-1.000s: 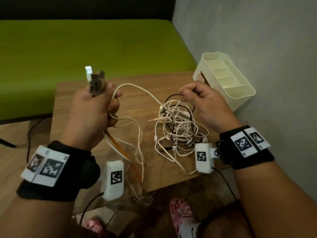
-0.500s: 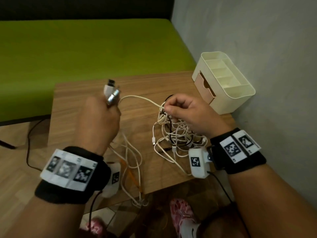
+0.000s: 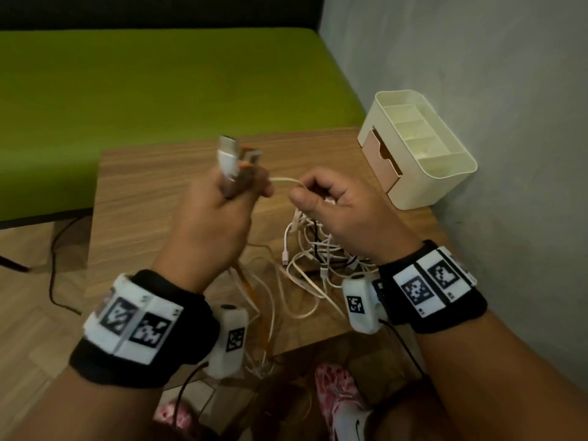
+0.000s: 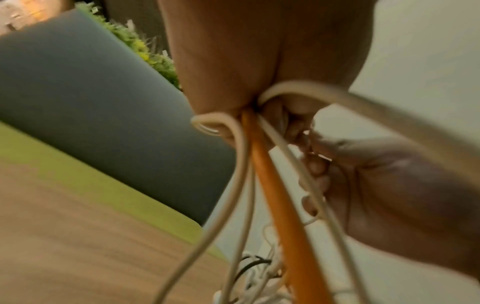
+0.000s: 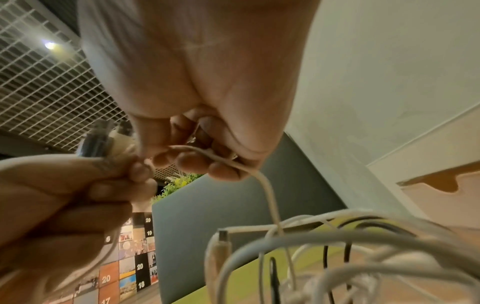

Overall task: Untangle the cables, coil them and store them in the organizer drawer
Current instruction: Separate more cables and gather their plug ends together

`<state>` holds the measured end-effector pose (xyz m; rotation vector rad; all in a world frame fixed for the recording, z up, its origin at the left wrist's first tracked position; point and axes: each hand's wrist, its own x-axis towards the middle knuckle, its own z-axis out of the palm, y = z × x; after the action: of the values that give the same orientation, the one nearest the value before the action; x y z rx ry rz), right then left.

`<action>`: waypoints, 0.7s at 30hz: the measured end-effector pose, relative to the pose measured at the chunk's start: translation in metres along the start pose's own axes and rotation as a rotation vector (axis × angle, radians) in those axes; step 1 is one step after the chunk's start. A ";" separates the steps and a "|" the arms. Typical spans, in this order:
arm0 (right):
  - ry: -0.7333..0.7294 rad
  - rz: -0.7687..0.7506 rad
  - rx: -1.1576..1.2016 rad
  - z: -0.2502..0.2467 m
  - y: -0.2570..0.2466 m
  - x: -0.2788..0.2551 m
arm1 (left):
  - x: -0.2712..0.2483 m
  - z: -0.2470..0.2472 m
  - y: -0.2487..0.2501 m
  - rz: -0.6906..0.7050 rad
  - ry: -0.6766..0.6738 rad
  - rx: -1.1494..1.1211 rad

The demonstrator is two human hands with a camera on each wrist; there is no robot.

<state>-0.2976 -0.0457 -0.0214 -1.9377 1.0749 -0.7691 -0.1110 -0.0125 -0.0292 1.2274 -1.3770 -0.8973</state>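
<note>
My left hand grips a bunch of cable ends, their USB plugs sticking up out of the fist. Below the fist hang white cables and one orange cable. A white cable runs from the left fist to my right hand, which pinches it with curled fingers. Under the right hand a tangle of white and black cables lies on the wooden table. The cream organizer stands at the table's far right corner, its tan drawer a little way out.
A green couch runs behind the table. A grey wall stands close on the right, right behind the organizer. Cables hang over the table's near edge. A black cord lies on the floor at the left.
My left hand has moved right and toward the right hand with the plugs. The right hand has come left and gathered up the white cable, so the stretch between the hands is short.
</note>
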 end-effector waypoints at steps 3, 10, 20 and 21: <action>-0.140 0.177 -0.049 0.003 0.012 -0.003 | 0.002 -0.012 0.009 -0.133 0.121 -0.384; 0.124 0.094 0.432 -0.010 0.001 0.007 | 0.006 -0.020 -0.012 -0.215 0.031 0.243; 0.042 -0.007 -0.019 0.009 0.006 0.008 | -0.006 0.006 0.006 0.120 -0.108 0.638; 0.034 -0.029 -0.015 0.011 0.005 0.009 | -0.004 0.005 0.004 0.128 -0.127 0.651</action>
<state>-0.2872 -0.0513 -0.0300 -1.9630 1.0785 -0.8146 -0.1175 -0.0085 -0.0267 1.5530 -1.9126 -0.4457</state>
